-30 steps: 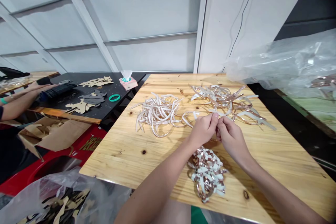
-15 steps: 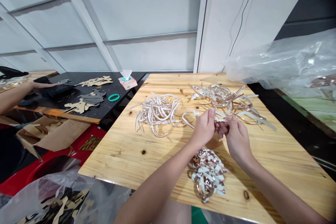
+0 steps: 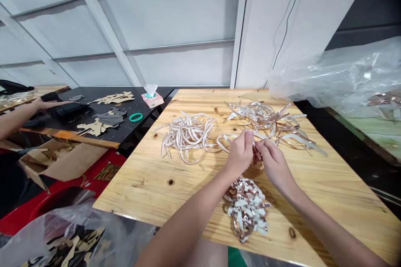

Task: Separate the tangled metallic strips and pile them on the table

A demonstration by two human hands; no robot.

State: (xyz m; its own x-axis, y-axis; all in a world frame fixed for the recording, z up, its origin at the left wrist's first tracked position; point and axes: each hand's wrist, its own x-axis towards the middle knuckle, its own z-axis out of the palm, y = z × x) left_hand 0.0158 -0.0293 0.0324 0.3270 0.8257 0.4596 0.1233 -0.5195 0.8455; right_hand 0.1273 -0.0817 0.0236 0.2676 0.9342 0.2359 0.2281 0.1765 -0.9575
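Over the middle of the wooden table (image 3: 150, 179), my left hand (image 3: 240, 153) and my right hand (image 3: 277, 164) are nearly touching, both closed with fingertips pinched. Between them shows part of a shiny rose-gold strip (image 3: 257, 162), mostly hidden by my fingers. Just below lies a heap of short curled rose-gold and white pieces (image 3: 247, 210). A tangle of long, thin white strips (image 3: 188, 133) sits to the left of my hands. Behind them, toward the far right, spreads a looser pile of rose-gold and white strips (image 3: 266, 119).
At left, a black table (image 3: 103, 139) bears beige and grey cut-outs (image 3: 109, 119), a green ring (image 3: 136, 117) and a tissue box (image 3: 153, 99). Another person's hand (image 3: 46, 103) rests there. A cardboard box (image 3: 72, 160), a scrap bag (image 3: 119, 233) and plastic sheeting (image 3: 354, 71) flank my table.
My hands have drawn slightly left and lower, with the right hand turned inward. The pale strip section that showed between my fingertips is now mostly covered.
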